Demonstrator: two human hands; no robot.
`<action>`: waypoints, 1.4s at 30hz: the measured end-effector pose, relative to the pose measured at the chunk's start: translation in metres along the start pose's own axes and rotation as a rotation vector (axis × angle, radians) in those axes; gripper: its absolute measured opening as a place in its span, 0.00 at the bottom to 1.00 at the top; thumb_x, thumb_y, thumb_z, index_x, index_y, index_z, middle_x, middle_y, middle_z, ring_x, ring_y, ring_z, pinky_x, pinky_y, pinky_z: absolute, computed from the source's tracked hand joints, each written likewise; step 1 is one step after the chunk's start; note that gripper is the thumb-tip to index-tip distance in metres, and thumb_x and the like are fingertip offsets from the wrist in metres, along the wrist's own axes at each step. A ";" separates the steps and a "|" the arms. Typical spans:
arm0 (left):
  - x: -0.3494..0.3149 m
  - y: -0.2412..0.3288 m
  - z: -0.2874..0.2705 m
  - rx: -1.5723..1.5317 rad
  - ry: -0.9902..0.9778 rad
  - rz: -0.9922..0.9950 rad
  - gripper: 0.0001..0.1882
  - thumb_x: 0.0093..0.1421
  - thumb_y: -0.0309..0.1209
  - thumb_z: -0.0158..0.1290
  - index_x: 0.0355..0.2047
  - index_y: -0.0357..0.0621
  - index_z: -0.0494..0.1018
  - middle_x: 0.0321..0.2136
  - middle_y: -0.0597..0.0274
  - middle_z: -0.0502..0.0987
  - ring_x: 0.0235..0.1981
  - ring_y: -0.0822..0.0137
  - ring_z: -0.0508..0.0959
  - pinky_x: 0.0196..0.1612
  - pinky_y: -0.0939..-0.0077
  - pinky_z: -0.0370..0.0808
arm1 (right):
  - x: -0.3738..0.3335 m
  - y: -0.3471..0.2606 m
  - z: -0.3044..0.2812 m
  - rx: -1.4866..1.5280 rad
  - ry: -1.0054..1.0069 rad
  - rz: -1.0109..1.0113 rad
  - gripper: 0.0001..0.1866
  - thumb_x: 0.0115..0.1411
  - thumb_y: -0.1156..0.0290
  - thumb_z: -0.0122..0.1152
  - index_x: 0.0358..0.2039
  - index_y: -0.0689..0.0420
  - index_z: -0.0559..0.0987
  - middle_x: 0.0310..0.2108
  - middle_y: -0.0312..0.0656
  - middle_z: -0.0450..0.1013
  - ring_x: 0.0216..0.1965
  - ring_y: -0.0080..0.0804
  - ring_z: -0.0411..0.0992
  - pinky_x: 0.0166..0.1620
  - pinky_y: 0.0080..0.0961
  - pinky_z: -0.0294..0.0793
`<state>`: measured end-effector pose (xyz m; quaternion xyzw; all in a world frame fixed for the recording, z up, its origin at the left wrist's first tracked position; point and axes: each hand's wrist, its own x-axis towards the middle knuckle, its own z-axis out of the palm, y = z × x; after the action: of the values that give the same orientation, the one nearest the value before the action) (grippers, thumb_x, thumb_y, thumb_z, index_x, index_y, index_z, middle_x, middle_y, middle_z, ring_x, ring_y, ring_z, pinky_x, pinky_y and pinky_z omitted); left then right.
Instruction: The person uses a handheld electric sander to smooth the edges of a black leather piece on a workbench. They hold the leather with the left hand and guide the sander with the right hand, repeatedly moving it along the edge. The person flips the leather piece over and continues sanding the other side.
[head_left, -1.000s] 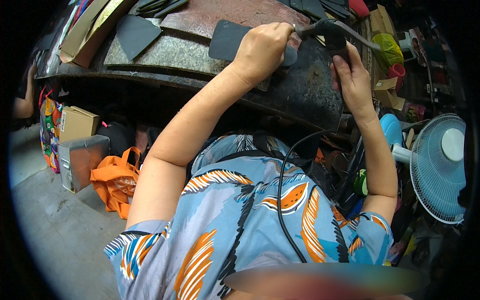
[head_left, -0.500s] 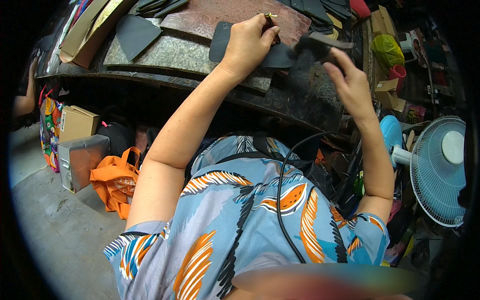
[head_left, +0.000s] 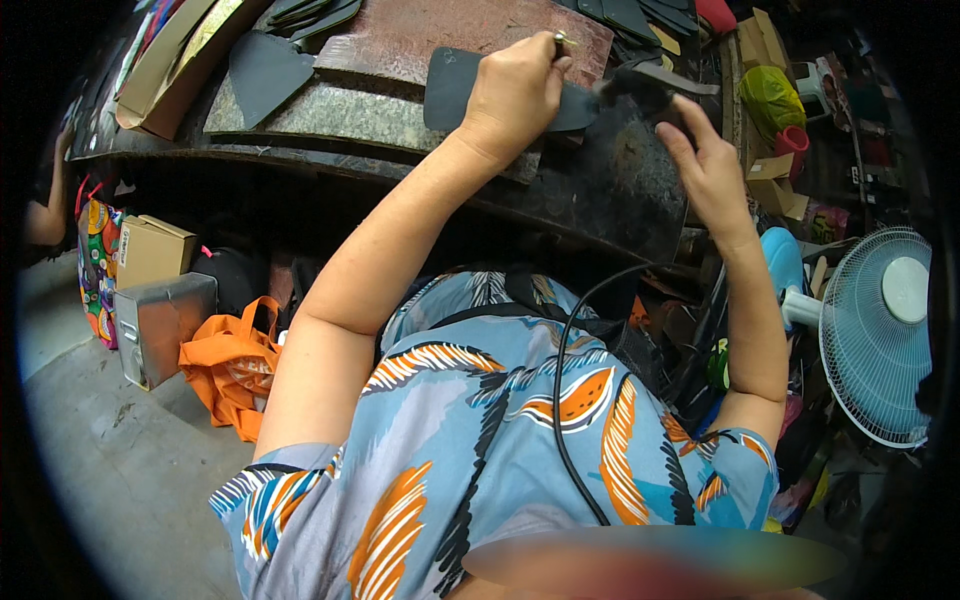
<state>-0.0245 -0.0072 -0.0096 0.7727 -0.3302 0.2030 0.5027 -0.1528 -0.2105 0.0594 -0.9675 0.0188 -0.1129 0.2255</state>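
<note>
My left hand (head_left: pixel 515 98) is closed around a short, slim punch-like tool (head_left: pixel 562 41), whose brassy end shows above the fingers. Beneath that hand lies a flat black sole-shaped piece (head_left: pixel 452 88), partly covered by it, on the stone slabs. To the right, my right hand (head_left: pixel 708 165) has its fingers curled on a dark hammer-like tool (head_left: pixel 640 92), smeared by motion, just off the right end of the black piece. A pale strip (head_left: pixel 680 78) shows beside the dark tool; whether it belongs to it I cannot tell.
Reddish (head_left: pixel 380 38) and grey (head_left: pixel 320 108) stone slabs rest on the dark bench. Stacked black pieces (head_left: pixel 625 14) lie behind; another black piece (head_left: pixel 265 78) sits left, beside an open carton (head_left: pixel 165 85). A fan (head_left: pixel 880 330) stands right; an orange bag (head_left: pixel 230 360) is on the floor.
My left hand has moved a little right and up with the punch-like tool. Under it, the black piece has shifted slightly right. The dark tool in my right hand stays blurred nearby.
</note>
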 end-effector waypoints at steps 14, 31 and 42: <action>0.004 -0.005 -0.002 -0.094 -0.093 -0.141 0.07 0.61 0.29 0.56 0.37 0.39 0.77 0.29 0.53 0.82 0.30 0.63 0.84 0.34 0.75 0.79 | 0.004 -0.031 -0.024 0.037 0.025 0.008 0.24 0.65 0.57 0.57 0.58 0.53 0.70 0.36 0.48 0.78 0.33 0.35 0.79 0.36 0.27 0.75; 0.003 -0.002 -0.005 -0.068 0.037 0.036 0.07 0.57 0.26 0.56 0.30 0.37 0.70 0.27 0.48 0.76 0.32 0.46 0.77 0.33 0.58 0.74 | -0.004 -0.001 -0.005 0.097 -0.065 0.214 0.23 0.66 0.53 0.53 0.56 0.51 0.72 0.36 0.49 0.79 0.38 0.51 0.78 0.39 0.35 0.74; 0.000 -0.007 -0.031 -0.431 0.163 -0.369 0.06 0.60 0.27 0.56 0.32 0.36 0.74 0.26 0.55 0.81 0.27 0.64 0.82 0.30 0.72 0.78 | 0.015 -0.025 0.027 -0.044 -0.118 0.001 0.22 0.65 0.52 0.53 0.54 0.49 0.71 0.33 0.53 0.77 0.37 0.55 0.76 0.37 0.42 0.74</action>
<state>-0.0185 0.0230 -0.0015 0.6762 -0.1783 0.0947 0.7085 -0.1328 -0.1779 0.0498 -0.9772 0.0084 -0.0552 0.2050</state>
